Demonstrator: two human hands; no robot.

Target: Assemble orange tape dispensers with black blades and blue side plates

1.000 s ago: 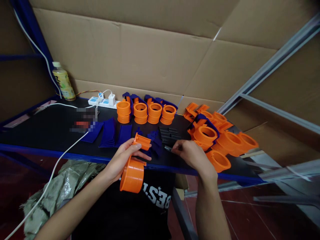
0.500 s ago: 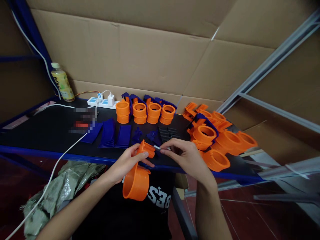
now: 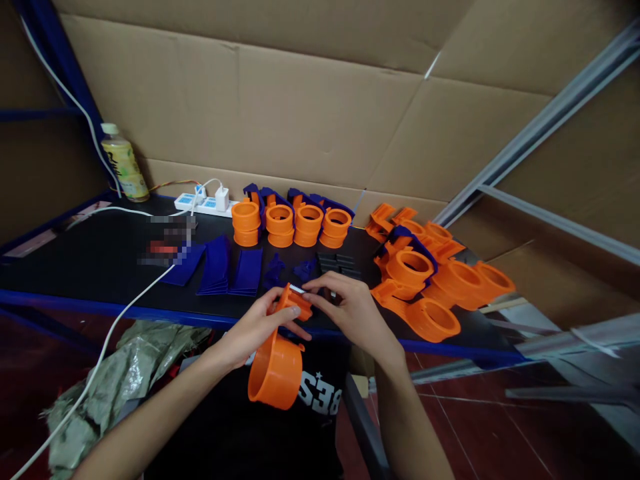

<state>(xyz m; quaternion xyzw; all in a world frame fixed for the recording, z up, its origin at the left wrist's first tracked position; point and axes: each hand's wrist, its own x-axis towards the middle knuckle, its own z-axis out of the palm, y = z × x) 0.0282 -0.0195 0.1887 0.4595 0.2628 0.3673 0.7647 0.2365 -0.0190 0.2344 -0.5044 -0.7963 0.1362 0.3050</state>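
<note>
My left hand grips an orange plastic part with a round ring hanging below and a narrow bracket end at the top. My right hand pinches a small white toothed strip, which lies along the top edge of the orange bracket. Whether the strip sits inside a slot there I cannot tell. Just beyond my hands are dark blue small pieces and a stack of black bars, partly hidden by my right hand.
Orange ring parts with blue pieces stand in a row at the back. More orange parts crowd the right side. Blue flat plates lie left of centre. A power strip, white cable and drink bottle are further left.
My right hand has moved left and brought the white toothed strip onto the orange bracket's top. The orange part, in my left hand, has shifted slightly right and down.
</note>
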